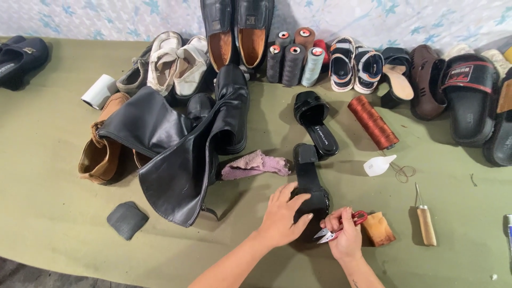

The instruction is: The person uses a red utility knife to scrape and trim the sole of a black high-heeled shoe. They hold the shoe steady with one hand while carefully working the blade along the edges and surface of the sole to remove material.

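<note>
Our right hand [345, 234] has its fingers [341, 217] curled shut around a pair of red-handled thread snips [336, 228], the small blades pointing left toward the shoe; our left hand [285, 213] lies spread over the near end of a black heeled sandal [310, 184], fingers pressed down on it to pin it, not wrapped around it; the sandal lies on the green counter [53, 202] just in front of us, its far end reaching toward its mate [314, 120], which lies a little farther back; just right of the snips sits a tan block [377, 228], and beyond it a wooden-handled awl [425, 223]; a white teardrop-shaped piece [378, 165] and a spool of rust-coloured thread [372, 121] lie farther back; to the left lie a pink rag [256, 164] and a tall black boot [181, 154]; we judge the risk to be the blades, which sit very close to our left fingertips, so a slip of the sandal under that flat hold could nick a finger or cut the upper rather than any thread.
</note>
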